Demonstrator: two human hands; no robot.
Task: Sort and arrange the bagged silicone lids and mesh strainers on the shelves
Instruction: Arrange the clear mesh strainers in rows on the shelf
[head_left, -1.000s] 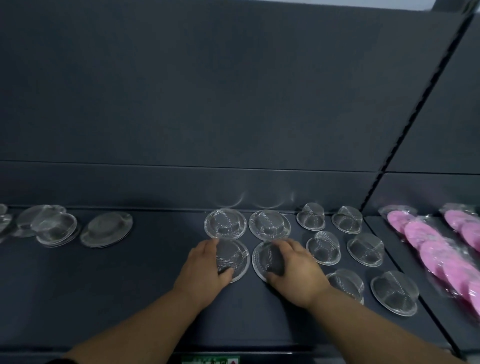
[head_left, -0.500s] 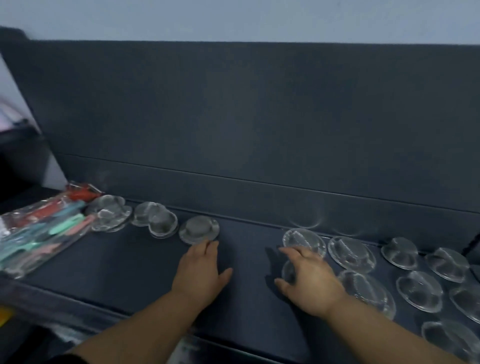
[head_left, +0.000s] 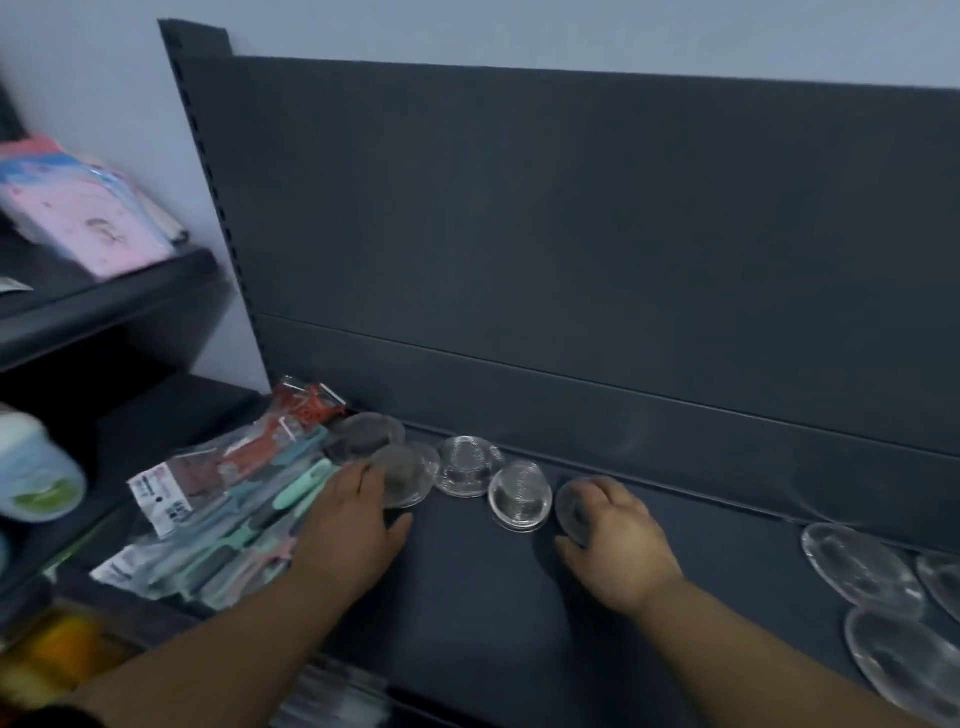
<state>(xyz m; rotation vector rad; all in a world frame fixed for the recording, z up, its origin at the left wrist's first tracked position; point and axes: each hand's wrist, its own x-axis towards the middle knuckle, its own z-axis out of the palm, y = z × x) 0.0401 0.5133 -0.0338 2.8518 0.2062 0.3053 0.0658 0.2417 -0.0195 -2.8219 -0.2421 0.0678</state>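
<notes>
a dark shelf (head_left: 467, 613) is seen from above, backed by a dark panel (head_left: 571, 234). the left hand (head_left: 348, 525) is laid palm down on the shelf, thumb spread. its fingers are stretched forward so that the tips rest on the near edge of the left strainer (head_left: 410, 475), a bagged mesh one. this grip is open and nothing is clasped by it. the rear strainer (head_left: 371, 434) lies just behind, partly overlapped by the left strainer and close to the foot of the panel.

to the right, the domed strainer (head_left: 467, 465) is set mesh up. the middle strainer (head_left: 519, 496) is placed just beside it, nearer the shelf's front. the right hand (head_left: 613, 540) is curled over the held strainer (head_left: 571, 506), with fingers on its far rim and thumb at its near rim, so this grip is closed on it. the held strainer stands tilted on the shelf, just beside the middle strainer. whether the two touch cannot be told.

well apart, at the right edge of the shelf, several flatter clear discs (head_left: 862, 569) are laid overlapping. their kind is blurred. at the left end, bagged utensils (head_left: 234, 499) with teal, pink and red handles are piled, touching the left hand's outer side. on a higher shelf at far left, pink packages (head_left: 88, 218) are stacked.
</notes>
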